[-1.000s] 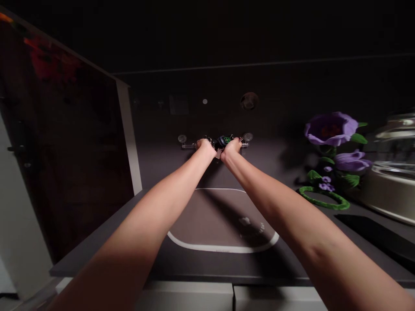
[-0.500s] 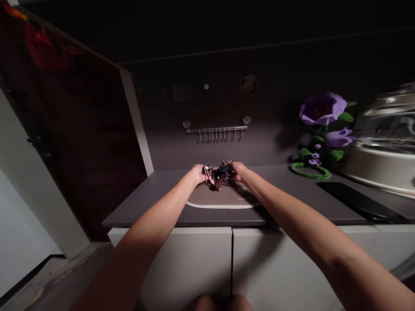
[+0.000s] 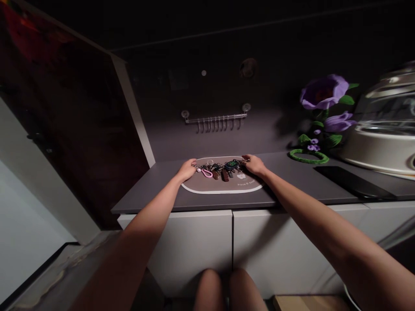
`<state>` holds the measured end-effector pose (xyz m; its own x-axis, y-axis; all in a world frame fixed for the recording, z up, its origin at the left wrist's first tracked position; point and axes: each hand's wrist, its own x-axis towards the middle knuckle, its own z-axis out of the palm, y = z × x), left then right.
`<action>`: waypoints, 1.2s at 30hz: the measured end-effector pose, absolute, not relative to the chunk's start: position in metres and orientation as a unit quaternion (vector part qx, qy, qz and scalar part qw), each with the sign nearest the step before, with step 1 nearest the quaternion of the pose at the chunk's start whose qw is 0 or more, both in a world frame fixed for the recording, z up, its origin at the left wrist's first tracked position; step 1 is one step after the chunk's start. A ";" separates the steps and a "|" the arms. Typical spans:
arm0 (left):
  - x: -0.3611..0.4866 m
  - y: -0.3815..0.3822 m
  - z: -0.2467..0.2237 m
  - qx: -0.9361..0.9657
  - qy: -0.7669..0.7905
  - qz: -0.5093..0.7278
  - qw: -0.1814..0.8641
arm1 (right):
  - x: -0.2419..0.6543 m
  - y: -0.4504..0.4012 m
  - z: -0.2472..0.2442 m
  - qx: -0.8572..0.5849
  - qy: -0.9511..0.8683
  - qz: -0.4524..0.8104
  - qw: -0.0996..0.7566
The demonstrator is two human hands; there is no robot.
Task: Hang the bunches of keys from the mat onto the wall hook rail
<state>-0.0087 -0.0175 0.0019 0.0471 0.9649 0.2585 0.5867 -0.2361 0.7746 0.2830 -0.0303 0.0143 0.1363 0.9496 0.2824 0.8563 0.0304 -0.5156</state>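
A spread of keys (image 3: 215,172) with key rings, a pink loop strap (image 3: 206,173), brown tags (image 3: 225,175) and a dark fob with green markings (image 3: 231,164) lies across a brown oval mat (image 3: 207,185). My left hand (image 3: 187,169) is at the left end of this row, fingers curled on metal pieces beside the pink strap. At the other end my right hand (image 3: 254,164) has its fingers bent around the last keys, close to the dark fob. What exactly lies under the fingertips of both hands is partly hidden.
On the wall above hangs a clear rail with several hooks (image 3: 215,119). Purple flowers with a green ring base (image 3: 308,156) stand to the right, beside a black flat object (image 3: 353,182) and a cream appliance (image 3: 385,142). White cabinet doors (image 3: 194,246) are below the counter's front edge.
My hands have moved apart, left hand leftward and right hand rightward. The keys, bunched and raised between them before, now lie stretched out on the mat. The view has tilted down slightly.
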 end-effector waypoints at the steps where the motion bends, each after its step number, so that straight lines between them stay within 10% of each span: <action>1: -0.010 -0.018 0.002 0.677 0.563 0.397 0.259 | 0.282 -0.033 0.015 -0.697 -0.650 0.072 0.294; 8: -0.013 -0.030 0.028 0.662 0.469 0.497 0.307 | 0.258 -0.053 0.035 -0.571 -0.739 0.057 0.352; 19: 0.002 -0.069 0.022 0.580 0.285 0.368 0.669 | 0.190 -0.087 0.043 -0.275 -0.629 0.656 0.312; 36: -0.003 -0.064 0.012 0.519 0.248 0.412 0.707 | 0.202 -0.085 0.033 -0.249 -0.577 0.676 0.386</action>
